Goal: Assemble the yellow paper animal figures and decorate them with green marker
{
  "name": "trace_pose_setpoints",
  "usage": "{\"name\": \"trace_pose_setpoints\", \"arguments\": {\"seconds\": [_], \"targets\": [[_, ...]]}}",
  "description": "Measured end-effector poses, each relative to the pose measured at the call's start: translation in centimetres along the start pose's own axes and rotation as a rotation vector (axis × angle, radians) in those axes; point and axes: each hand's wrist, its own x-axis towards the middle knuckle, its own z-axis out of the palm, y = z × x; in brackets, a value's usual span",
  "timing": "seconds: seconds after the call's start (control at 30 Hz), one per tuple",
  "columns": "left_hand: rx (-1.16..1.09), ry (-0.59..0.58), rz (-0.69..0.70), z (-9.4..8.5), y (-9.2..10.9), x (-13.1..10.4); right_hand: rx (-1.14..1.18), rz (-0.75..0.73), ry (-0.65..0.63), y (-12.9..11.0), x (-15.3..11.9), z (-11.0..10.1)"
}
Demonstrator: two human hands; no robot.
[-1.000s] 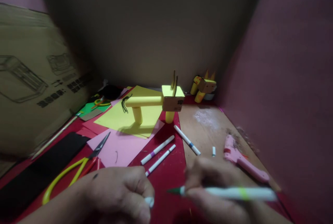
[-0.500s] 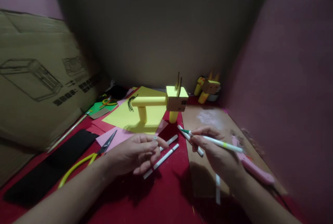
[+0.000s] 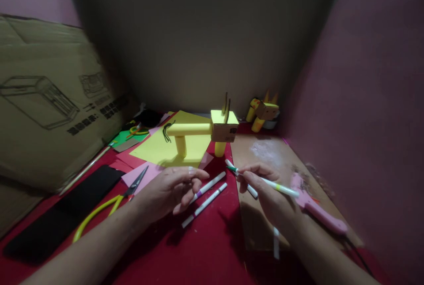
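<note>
My right hand (image 3: 265,188) pinches a white marker (image 3: 280,188) with a green tip pointing left and a yellow-green band. My left hand (image 3: 177,188) hovers over the red cloth with its fingers curled together; a small white thing, partly hidden, shows at its thumb and forefinger. Two white pens, one with a purple band (image 3: 212,183) and one below it (image 3: 203,205), lie beside the left hand. Another white pen (image 3: 252,191) lies under the right hand. Behind the hands stands a yellow paper animal (image 3: 195,129) with a box head and dark horns.
Yellow-handled scissors (image 3: 96,212) and a black slab (image 3: 62,214) lie at the left, near coloured paper (image 3: 142,148). A pink glue gun (image 3: 324,218) rests on a cardboard sheet (image 3: 261,227) at the right. A second paper animal (image 3: 263,112) stands behind; a large carton (image 3: 49,99) borders the left.
The left hand has turned and its fingers have shifted, showing more of the purple-banded pen. The right hand has moved slightly left and its marker's green tip sits lower.
</note>
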Motion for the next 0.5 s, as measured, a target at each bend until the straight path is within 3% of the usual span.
{"name": "trace_pose_setpoints", "arguments": {"seconds": [0.2,0.4,0.5], "targets": [[-0.074,0.022,-0.018,-0.3,-0.1,0.2,0.001,-0.053,0.031,-0.2,0.1,0.2],[-0.253,-0.01,-0.089,-0.8,-0.4,0.7,0.096,-0.094,0.159,-1.2,0.7,0.1],[-0.325,0.067,-0.096,-0.5,0.0,0.8,0.135,-0.097,0.182,-1.3,1.1,0.0]]}}
